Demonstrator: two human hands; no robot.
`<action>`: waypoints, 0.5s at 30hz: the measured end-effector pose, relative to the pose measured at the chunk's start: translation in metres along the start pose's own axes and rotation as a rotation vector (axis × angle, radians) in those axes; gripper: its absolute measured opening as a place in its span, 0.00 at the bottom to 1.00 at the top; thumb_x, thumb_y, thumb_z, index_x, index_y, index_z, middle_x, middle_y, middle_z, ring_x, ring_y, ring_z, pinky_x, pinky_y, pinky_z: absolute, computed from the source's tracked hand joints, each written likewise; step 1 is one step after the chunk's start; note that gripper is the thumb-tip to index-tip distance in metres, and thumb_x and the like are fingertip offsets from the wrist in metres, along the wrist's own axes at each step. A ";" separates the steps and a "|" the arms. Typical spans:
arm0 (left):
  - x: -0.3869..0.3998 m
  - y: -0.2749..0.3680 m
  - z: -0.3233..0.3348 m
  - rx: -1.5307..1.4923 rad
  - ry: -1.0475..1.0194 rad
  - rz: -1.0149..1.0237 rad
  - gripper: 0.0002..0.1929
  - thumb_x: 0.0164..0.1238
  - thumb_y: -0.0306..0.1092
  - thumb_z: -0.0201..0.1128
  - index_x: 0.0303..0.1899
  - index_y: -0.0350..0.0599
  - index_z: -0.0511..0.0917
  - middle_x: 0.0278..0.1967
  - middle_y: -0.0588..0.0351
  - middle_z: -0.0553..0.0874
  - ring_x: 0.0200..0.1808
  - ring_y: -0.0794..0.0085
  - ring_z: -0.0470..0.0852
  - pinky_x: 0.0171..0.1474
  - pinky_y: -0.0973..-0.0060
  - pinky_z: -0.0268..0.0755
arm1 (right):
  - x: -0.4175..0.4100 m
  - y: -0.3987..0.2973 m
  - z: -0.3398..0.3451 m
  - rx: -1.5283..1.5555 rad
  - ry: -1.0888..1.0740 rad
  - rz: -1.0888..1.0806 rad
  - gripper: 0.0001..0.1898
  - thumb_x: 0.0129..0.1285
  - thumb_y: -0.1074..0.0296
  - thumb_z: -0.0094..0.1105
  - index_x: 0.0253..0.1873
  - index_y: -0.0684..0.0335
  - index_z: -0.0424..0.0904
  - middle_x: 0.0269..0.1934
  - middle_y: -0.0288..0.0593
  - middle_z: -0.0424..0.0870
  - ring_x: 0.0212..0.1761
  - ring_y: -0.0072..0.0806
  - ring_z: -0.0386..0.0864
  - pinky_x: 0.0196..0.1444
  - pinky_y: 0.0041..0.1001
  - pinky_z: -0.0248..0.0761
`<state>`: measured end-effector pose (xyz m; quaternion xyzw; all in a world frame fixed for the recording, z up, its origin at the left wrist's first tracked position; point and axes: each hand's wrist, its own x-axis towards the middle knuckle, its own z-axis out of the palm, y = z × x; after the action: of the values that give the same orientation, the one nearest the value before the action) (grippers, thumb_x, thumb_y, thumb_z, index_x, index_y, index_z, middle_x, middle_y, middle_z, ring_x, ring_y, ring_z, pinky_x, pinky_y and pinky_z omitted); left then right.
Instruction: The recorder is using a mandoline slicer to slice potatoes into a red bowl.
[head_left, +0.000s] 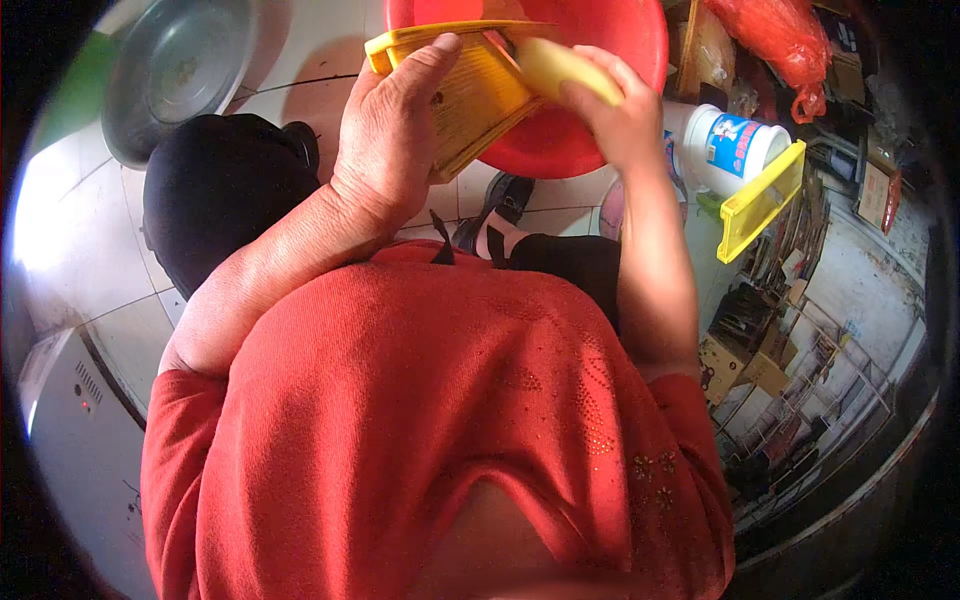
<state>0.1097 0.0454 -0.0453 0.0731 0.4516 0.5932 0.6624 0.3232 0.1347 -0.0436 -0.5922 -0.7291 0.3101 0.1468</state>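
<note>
My left hand (394, 127) grips the left side of a shallow yellow plastic tray (480, 112), its thumb pressed on the inner face. The tray is tilted and its inner face looks ribbed and stained. In my right hand (622, 105) is a pale yellow block (566, 71), perhaps a sponge. It is blurred and lies against or just over the tray's right side; contact is hard to tell. Beneath both hands stands a red plastic basin (637, 45), partly covered by the tray.
A grey basin (180, 67) rests on the tiled floor (75, 270) at upper left. To the right are a white bucket (731, 146) with a blue label and another yellow tray (761, 202). A red plastic bag (780, 37) and cardboard boxes (724, 367) lie beyond.
</note>
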 end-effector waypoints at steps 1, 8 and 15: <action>-0.004 0.006 0.006 0.083 0.007 -0.017 0.17 0.71 0.43 0.56 0.53 0.43 0.74 0.41 0.55 0.82 0.41 0.72 0.81 0.44 0.74 0.74 | 0.015 0.032 -0.003 -0.101 0.051 0.111 0.25 0.51 0.55 0.69 0.56 0.53 0.80 0.44 0.43 0.86 0.45 0.28 0.84 0.50 0.28 0.75; 0.000 -0.002 -0.004 -0.005 -0.017 0.005 0.16 0.71 0.42 0.56 0.52 0.42 0.74 0.41 0.56 0.82 0.41 0.72 0.81 0.45 0.74 0.74 | -0.029 -0.032 0.008 0.250 -0.070 -0.223 0.26 0.52 0.60 0.70 0.58 0.56 0.77 0.45 0.42 0.86 0.48 0.25 0.82 0.53 0.27 0.74; 0.003 0.001 0.000 0.166 -0.039 0.084 0.16 0.71 0.42 0.56 0.52 0.42 0.74 0.41 0.55 0.82 0.40 0.71 0.81 0.45 0.73 0.74 | 0.017 0.036 0.001 0.032 0.039 0.079 0.24 0.53 0.55 0.68 0.55 0.55 0.80 0.45 0.43 0.86 0.46 0.29 0.83 0.50 0.28 0.75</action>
<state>0.1087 0.0483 -0.0454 0.1584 0.4828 0.5794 0.6373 0.3464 0.1542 -0.0693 -0.6240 -0.6971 0.3155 0.1582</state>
